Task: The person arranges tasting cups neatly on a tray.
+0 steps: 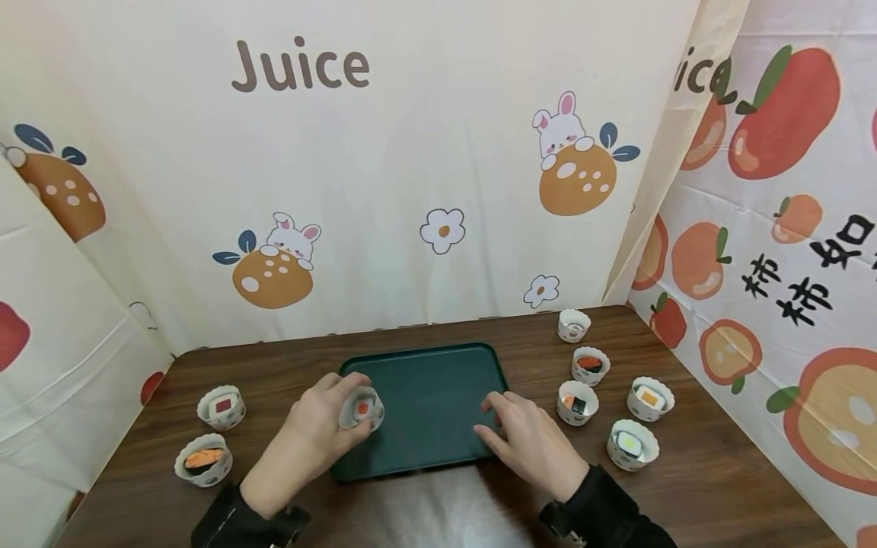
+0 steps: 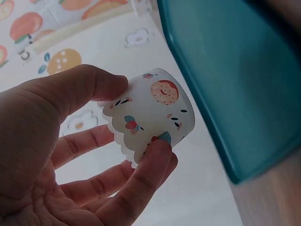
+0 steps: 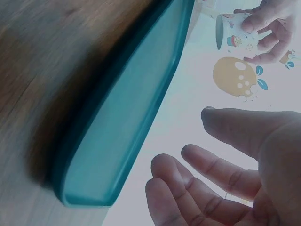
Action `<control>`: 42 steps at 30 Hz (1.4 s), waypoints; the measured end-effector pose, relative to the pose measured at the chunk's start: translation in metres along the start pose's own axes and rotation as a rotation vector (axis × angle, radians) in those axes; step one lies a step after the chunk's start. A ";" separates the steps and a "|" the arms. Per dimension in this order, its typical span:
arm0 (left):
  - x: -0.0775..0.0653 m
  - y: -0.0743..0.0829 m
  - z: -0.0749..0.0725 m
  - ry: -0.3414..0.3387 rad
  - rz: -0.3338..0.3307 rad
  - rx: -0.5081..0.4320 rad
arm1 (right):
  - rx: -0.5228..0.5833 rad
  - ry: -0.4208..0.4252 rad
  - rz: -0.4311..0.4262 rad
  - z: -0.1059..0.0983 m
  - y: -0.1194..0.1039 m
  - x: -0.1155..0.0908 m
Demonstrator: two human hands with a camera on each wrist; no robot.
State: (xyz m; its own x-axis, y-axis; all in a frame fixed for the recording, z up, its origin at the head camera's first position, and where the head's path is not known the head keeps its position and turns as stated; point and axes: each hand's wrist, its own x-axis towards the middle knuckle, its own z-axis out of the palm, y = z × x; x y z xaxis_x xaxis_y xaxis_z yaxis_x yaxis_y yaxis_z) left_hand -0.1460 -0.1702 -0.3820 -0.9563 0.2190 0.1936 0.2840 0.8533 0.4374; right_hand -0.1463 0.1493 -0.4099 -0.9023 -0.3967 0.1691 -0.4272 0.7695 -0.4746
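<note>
Tabletop (image 1: 411, 506) below, a cup (image 2: 149, 108) sits between the left grip's (image 1: 320, 415) fingertips (image 2: 118, 84).

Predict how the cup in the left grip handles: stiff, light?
The cup is probably light, its scalloped rim looking thin and papery. It likely holds shape under gentle pressure: no obvious dent shows beneath the left grip. Tilting may shift the red-and-white piece inside.

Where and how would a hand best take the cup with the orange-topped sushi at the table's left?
Probably by its left and right walls, from above: the cup stands upright, the sushi sits in its open top, and a second cup stands just behind, leaving less finger room there.
</note>
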 end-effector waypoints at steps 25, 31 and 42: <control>-0.005 0.044 0.045 0.035 0.265 -0.108 | 0.047 -0.037 -0.101 0.010 -0.028 0.010; -0.005 0.048 0.050 0.019 0.275 -0.125 | 0.078 -0.036 -0.137 0.011 -0.030 0.012; -0.003 0.053 0.056 0.045 0.272 -0.129 | 0.170 -0.062 -0.150 0.014 -0.027 0.015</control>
State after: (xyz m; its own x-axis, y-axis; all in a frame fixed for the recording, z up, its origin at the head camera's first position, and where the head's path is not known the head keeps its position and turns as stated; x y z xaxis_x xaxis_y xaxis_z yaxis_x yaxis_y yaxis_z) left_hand -0.1319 -0.0995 -0.4086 -0.8406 0.4078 0.3565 0.5387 0.6981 0.4717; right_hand -0.1473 0.1150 -0.4066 -0.8221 -0.5338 0.1980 -0.5353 0.6063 -0.5881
